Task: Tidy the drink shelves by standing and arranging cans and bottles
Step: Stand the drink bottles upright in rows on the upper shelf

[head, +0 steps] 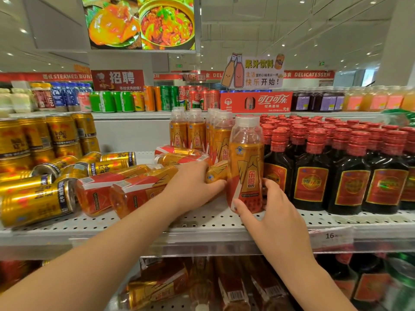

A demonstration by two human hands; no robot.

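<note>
Orange upright bottle [246, 167] is gripped by right hand [272, 212], and fallen bottle [216, 174] (lying crosswise beside it) is clasped by left hand [193, 187].

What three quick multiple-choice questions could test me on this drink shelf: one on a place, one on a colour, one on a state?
1. The upright bottle that the right hand holds stands: A) just left of the dark bottles; B) on the floor; C) in a basket.
2. The dark bottles' caps are: A) green; B) red; C) white.
3. The orange bottle that the left hand grips is: A) upright; B) lying on its side; C) upside down.
Answers: 1 A, it stands beside the dark row; 2 B, every cap shows red; 3 B, it lies flat on the shelf.
</note>
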